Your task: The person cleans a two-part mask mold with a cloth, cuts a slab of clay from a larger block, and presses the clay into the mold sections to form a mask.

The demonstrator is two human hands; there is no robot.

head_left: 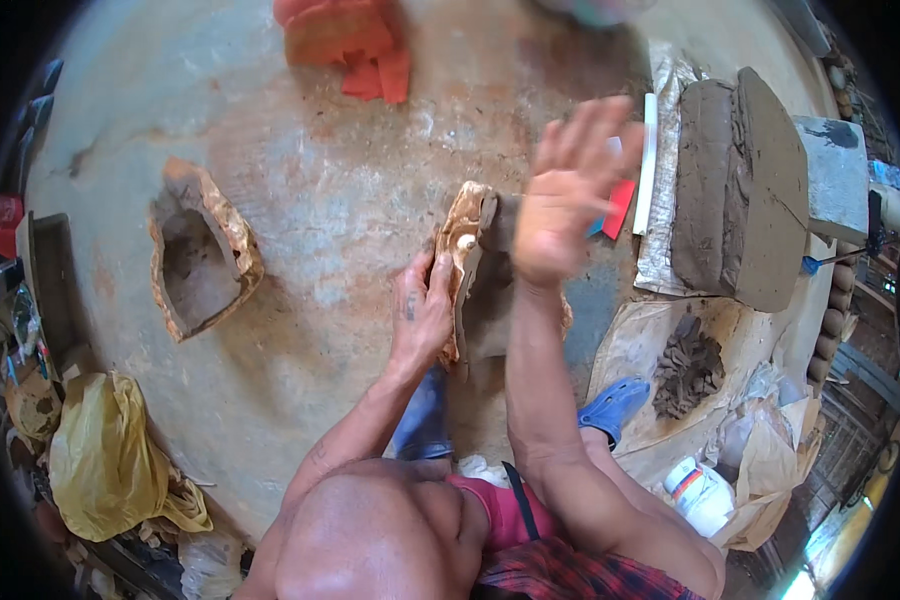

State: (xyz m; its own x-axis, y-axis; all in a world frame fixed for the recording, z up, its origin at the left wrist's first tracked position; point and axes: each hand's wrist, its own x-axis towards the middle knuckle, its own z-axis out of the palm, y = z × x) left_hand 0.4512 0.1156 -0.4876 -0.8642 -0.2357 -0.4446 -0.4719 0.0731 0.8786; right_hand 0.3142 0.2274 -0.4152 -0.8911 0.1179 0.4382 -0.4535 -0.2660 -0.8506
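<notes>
A hollow mould (pixel 462 222) with a rough, orange-crusted rim stands in front of me, lined with grey-brown clay (pixel 485 300). My left hand (pixel 425 305) is closed along the mould's left side, its fingertips at the rim. Raised above the mould's right side, my right hand (pixel 578 195) is open with its fingers spread, slightly blurred and holding nothing. My right forearm hides part of the mould and its clay. Off to the left lies a second mould piece (pixel 248 262) of the same crusted kind, with clay in its hollow.
At the right, a big block of clay (pixel 710 190) lies on a whitish sheet (pixel 657 275) beside a white rod (pixel 647 165) and a red flat piece (pixel 620 207). Clay scraps (pixel 688 370) sit nearer. An orange cloth (pixel 345 45) is at the far side, a yellow bag (pixel 100 455) at left.
</notes>
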